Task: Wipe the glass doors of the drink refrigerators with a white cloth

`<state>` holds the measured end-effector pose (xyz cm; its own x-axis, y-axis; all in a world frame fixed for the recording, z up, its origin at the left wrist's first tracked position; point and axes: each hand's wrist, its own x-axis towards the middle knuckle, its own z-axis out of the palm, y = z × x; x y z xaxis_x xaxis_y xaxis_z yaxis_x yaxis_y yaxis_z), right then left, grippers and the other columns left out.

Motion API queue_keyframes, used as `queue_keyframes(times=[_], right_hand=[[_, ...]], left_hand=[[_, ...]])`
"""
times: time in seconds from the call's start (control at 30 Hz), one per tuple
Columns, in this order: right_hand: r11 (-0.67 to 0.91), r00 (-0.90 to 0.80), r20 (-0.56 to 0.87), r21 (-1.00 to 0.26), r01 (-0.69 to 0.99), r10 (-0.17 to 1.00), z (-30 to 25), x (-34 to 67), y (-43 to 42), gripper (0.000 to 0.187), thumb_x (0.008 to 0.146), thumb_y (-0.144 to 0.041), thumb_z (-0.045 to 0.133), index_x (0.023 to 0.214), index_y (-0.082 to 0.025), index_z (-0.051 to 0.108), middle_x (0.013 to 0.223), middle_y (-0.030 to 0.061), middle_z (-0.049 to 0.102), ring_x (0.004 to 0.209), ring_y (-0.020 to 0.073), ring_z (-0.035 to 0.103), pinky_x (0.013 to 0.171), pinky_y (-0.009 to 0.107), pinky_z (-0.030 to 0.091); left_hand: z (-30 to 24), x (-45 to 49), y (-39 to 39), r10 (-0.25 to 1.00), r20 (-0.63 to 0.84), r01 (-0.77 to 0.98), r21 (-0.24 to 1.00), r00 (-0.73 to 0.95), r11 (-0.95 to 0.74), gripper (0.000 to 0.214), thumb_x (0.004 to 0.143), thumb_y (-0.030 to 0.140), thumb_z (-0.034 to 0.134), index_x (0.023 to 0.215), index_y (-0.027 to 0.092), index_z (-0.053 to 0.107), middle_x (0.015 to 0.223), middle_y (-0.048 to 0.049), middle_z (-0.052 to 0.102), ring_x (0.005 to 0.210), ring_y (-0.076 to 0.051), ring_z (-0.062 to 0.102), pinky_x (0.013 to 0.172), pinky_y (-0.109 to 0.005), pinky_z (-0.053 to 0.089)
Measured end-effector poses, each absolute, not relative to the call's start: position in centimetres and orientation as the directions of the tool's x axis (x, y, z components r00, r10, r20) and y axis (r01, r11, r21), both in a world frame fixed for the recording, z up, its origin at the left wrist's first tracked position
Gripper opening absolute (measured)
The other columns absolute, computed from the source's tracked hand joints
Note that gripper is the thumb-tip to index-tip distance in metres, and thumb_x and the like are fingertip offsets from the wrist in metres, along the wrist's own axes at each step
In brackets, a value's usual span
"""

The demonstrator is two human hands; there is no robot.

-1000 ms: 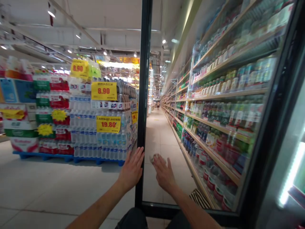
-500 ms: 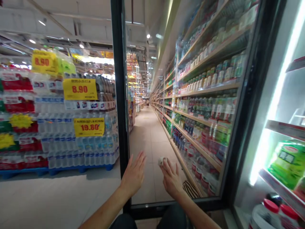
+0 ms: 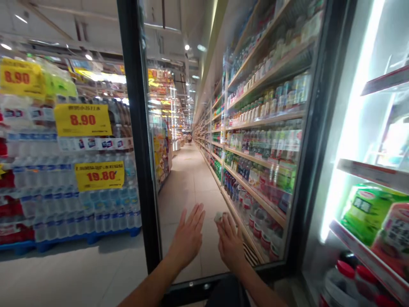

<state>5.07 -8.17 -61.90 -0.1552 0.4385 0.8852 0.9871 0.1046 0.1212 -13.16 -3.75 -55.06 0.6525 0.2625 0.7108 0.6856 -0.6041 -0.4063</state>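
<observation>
A glass cooler door (image 3: pixel 230 128) with a black frame stands swung wide out in front of me. My left hand (image 3: pixel 188 236) lies flat against the glass, fingers spread. My right hand (image 3: pixel 230 243) presses a small crumpled whitish cloth (image 3: pixel 218 216) onto the glass beside it. Through the pane I see the aisle floor and shelves of bottled drinks (image 3: pixel 265 149).
The lit cooler interior (image 3: pixel 367 204) is on my right, with green packets and red-capped bottles on its shelves. Stacked water bottle packs (image 3: pixel 79 187) with yellow price signs stand on a blue pallet at left. A long tiled aisle (image 3: pixel 191 170) runs ahead.
The door has swung further left, exposing more of the cooler's inside. My left hand slid from the door's black edge onto the glass. The right hand kept the cloth on the pane.
</observation>
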Motion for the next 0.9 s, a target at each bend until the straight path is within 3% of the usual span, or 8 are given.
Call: queue_keyframes(times=[0.13, 0.23, 0.3, 0.57, 0.67, 0.83, 0.9], right_hand=[[0.050, -0.114, 0.916, 0.103, 0.993, 0.384, -58.1, 7.0, -7.3, 0.050, 0.079, -0.011, 0.043, 0.129, -0.018, 0.048, 0.142, 0.0134, 0.037, 0.138, 0.0263, 0.019, 0.108, 0.052, 0.015], [-0.006, -0.004, 0.962, 0.006, 1.000, 0.274, -53.0, 8.1, -6.1, 0.047, 0.083, -0.017, 0.043, 0.130, -0.018, 0.047, 0.146, 0.0148, 0.028, 0.138, 0.0279, 0.019, 0.107, 0.053, 0.017], [-0.021, 0.034, 0.964, -0.030, 0.999, 0.265, -51.9, 8.1, -5.7, 0.047, 0.085, -0.018, 0.042, 0.132, -0.017, 0.045, 0.148, 0.0152, 0.025, 0.138, 0.0286, 0.017, 0.107, 0.053, 0.017], [0.023, -0.098, 0.908, 0.097, 0.995, 0.406, -60.1, 8.5, -7.4, 0.050, 0.080, -0.013, 0.045, 0.129, -0.021, 0.049, 0.143, 0.0109, 0.037, 0.137, 0.0262, 0.020, 0.109, 0.052, 0.013], [-0.099, 0.064, 0.939, -0.033, 0.995, 0.338, -59.3, 12.6, -7.5, 0.044, 0.085, -0.018, 0.042, 0.129, -0.021, 0.049, 0.145, 0.0131, 0.032, 0.135, 0.0277, 0.026, 0.107, 0.055, 0.017], [-0.258, 0.421, 0.900, -0.382, 0.888, 0.116, -56.8, 17.1, -7.2, 0.047, 0.088, -0.023, 0.037, 0.134, -0.013, 0.043, 0.143, 0.0223, 0.030, 0.130, 0.0335, 0.034, 0.099, 0.060, 0.028], [-0.250, 0.425, 0.898, -0.388, 0.887, 0.114, -56.7, 15.5, -7.0, 0.048, 0.089, -0.024, 0.037, 0.135, -0.012, 0.041, 0.144, 0.0229, 0.028, 0.131, 0.0341, 0.030, 0.099, 0.059, 0.029]], left_hand=[[-53.7, -12.2, -3.4, 0.227, 0.719, 0.671, -0.420, 0.657, -0.612, 0.052, 0.080, 0.029, 0.044, 0.130, 0.014, 0.044, 0.143, -0.0083, 0.038, 0.135, -0.020, 0.028, 0.114, -0.042, 0.005], [-52.1, -10.9, -3.5, 0.245, 0.709, 0.672, -0.415, 0.661, -0.613, 0.054, 0.080, 0.028, 0.044, 0.132, 0.013, 0.041, 0.144, -0.0088, 0.035, 0.136, -0.020, 0.026, 0.113, -0.043, 0.011], [-51.4, -10.1, -3.6, 0.260, 0.700, 0.673, -0.410, 0.665, -0.616, 0.056, 0.081, 0.029, 0.043, 0.134, 0.013, 0.038, 0.145, -0.0096, 0.033, 0.137, -0.021, 0.024, 0.112, -0.045, 0.014], [-52.6, -10.2, -2.9, 0.271, 0.704, 0.685, -0.407, 0.657, -0.605, 0.053, 0.080, 0.023, 0.039, 0.133, 0.015, 0.041, 0.146, -0.0065, 0.032, 0.136, -0.021, 0.026, 0.112, -0.047, 0.016], [-53.0, -10.3, -2.7, 0.301, 0.688, 0.689, -0.396, 0.661, -0.607, 0.055, 0.080, 0.022, 0.038, 0.135, 0.016, 0.039, 0.146, -0.0053, 0.030, 0.136, -0.021, 0.026, 0.112, -0.048, 0.016], [-53.2, -9.8, -3.0, 0.357, 0.675, 0.712, -0.362, 0.645, -0.602, 0.060, 0.079, 0.022, 0.040, 0.138, 0.015, 0.033, 0.148, -0.0065, 0.026, 0.138, -0.022, 0.019, 0.111, -0.050, 0.016], [-53.3, -9.7, -3.1, 0.366, 0.676, 0.719, -0.358, 0.639, -0.596, 0.061, 0.078, 0.023, 0.041, 0.138, 0.014, 0.032, 0.148, -0.0072, 0.026, 0.139, -0.023, 0.018, 0.111, -0.050, 0.017]])
